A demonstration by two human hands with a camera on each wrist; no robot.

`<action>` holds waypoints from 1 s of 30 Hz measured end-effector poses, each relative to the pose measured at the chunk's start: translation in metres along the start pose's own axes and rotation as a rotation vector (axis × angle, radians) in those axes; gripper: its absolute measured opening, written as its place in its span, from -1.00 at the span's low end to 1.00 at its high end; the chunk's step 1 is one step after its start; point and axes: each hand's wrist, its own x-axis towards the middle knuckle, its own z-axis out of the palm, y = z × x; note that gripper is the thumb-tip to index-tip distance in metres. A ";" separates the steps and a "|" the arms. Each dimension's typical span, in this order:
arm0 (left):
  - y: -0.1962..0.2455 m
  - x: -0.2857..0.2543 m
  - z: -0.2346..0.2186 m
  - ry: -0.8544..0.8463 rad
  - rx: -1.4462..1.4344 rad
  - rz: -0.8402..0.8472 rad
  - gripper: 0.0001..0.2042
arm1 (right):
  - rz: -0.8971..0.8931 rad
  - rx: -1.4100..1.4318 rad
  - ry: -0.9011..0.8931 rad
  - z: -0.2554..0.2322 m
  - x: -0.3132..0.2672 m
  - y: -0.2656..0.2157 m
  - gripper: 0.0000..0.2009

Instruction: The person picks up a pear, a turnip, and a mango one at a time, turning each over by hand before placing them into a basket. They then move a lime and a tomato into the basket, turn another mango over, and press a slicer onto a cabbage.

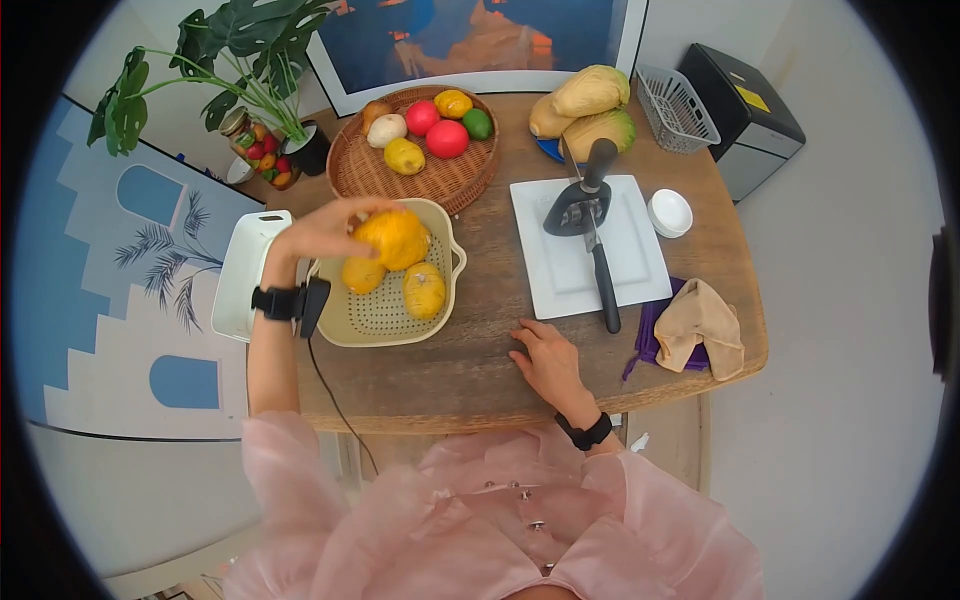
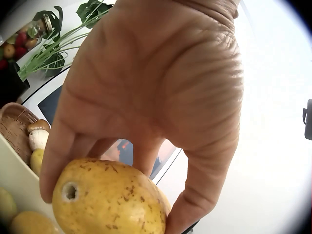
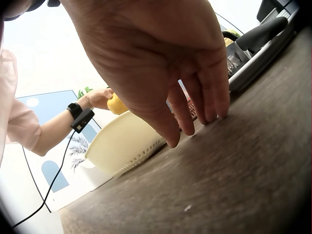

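Note:
My left hand (image 1: 325, 232) grips a yellow fruit (image 1: 393, 240) with brown specks, fingers on one side and thumb on the other. A round stem scar shows on the same yellow fruit (image 2: 109, 197) in the left wrist view. It is over a cream colander (image 1: 385, 325), in which two other yellow fruits lie, one a ridged yellow fruit (image 1: 425, 291). On the wooden table (image 1: 470, 370), my right hand (image 1: 548, 365) rests with fingers relaxed and fingertips at the wood. In the right wrist view the right hand (image 3: 165, 73) holds nothing.
A white board (image 1: 545, 285) bears a black-handled knife (image 1: 606, 290) and a black tool with metal parts. Behind are a wicker tray (image 1: 350, 165) of fruit and pale melons (image 1: 590, 92). A white bowl (image 1: 670, 213), beige cloth (image 1: 700, 325) and white bin (image 1: 232, 285) stand at the sides.

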 end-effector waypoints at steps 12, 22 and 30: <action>-0.026 -0.009 0.015 0.109 0.194 -0.131 -0.47 | -0.002 -0.015 -0.003 -0.002 0.001 -0.002 -0.73; -0.094 0.147 -0.025 0.392 0.711 -0.160 -0.36 | 0.035 -0.003 -0.001 -0.005 0.004 -0.002 -0.74; -0.117 0.180 -0.032 0.304 0.859 -0.345 -0.32 | 0.050 0.014 -0.007 -0.006 0.009 0.000 -0.76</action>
